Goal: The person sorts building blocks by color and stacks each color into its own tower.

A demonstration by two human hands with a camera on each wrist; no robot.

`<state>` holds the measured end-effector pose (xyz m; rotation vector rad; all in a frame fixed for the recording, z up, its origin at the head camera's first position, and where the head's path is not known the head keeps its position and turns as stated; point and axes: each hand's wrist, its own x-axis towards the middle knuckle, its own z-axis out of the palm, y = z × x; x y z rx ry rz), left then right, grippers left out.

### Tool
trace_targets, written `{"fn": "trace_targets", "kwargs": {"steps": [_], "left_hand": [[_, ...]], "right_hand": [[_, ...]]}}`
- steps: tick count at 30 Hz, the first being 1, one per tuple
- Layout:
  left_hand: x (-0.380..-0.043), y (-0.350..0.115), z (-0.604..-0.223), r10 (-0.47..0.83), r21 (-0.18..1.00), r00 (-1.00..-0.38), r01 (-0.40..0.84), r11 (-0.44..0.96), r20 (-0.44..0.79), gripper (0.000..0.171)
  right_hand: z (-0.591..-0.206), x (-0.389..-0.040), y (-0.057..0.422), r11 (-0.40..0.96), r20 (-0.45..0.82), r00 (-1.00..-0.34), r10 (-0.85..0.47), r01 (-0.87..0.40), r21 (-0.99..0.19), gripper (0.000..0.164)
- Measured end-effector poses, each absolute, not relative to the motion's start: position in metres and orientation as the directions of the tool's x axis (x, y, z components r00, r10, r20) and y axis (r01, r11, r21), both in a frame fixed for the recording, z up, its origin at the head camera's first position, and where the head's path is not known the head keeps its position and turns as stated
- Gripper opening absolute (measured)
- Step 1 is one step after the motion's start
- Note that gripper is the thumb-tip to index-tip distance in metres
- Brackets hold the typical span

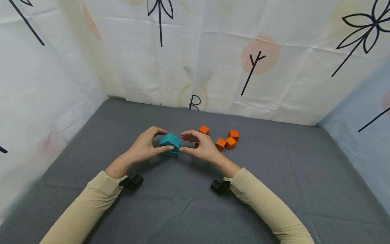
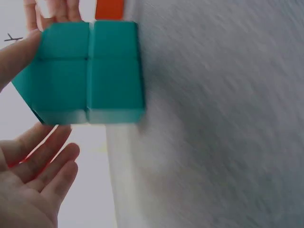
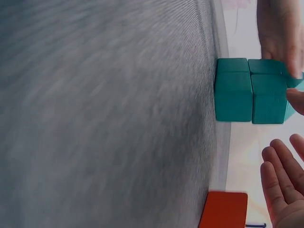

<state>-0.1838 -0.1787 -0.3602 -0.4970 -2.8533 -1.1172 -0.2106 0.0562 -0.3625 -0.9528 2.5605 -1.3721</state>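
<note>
A small stack of teal blocks (image 1: 169, 154) stands on the grey cloth, with a teal roof-shaped block (image 1: 170, 139) on top. My left hand (image 1: 143, 145) holds this top part, thumb across the front and fingers behind; the left wrist view shows the stacked teal blocks (image 2: 61, 88) beside the thumb. To the right of the stack, my right hand (image 1: 202, 146) has its thumb tip near the top block's edge. Its fingers (image 3: 280, 180) are extended and apart from the blocks in the right wrist view.
Several orange cubes (image 1: 231, 142) lie behind and to the right of my right hand. One orange cube (image 3: 224, 210) also shows low in the right wrist view. Grey cloth (image 1: 189, 213) covers the table, and a patterned white curtain (image 1: 213, 67) hangs behind it.
</note>
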Motion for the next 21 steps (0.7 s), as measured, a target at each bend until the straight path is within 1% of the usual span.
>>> {"fn": "trace_targets", "kwargs": {"steps": [5,11,17,21], "left_hand": [[-0.183,-0.171,-0.351,0.259,0.671,-0.945,0.325,0.666,0.202,0.061],[-0.183,-0.160,-0.341,0.240,0.659,-0.936,0.351,0.666,0.256,0.060],[-0.183,-0.150,-0.336,0.217,0.655,-0.936,0.350,0.669,0.278,0.060],[-0.182,-0.143,-0.331,0.226,0.639,-0.928,0.369,0.675,0.298,0.059]], "right_hand": [[-0.359,-0.209,0.069,0.425,0.200,-0.819,-0.537,-0.468,-0.775,0.050],[-0.356,-0.209,0.085,0.454,0.188,-0.846,-0.499,-0.439,-0.775,0.052],[-0.356,-0.209,0.100,0.476,0.213,-0.850,-0.481,-0.457,-0.751,0.051],[-0.355,-0.208,0.109,0.511,0.186,-0.873,-0.452,-0.423,-0.748,0.052]]}}
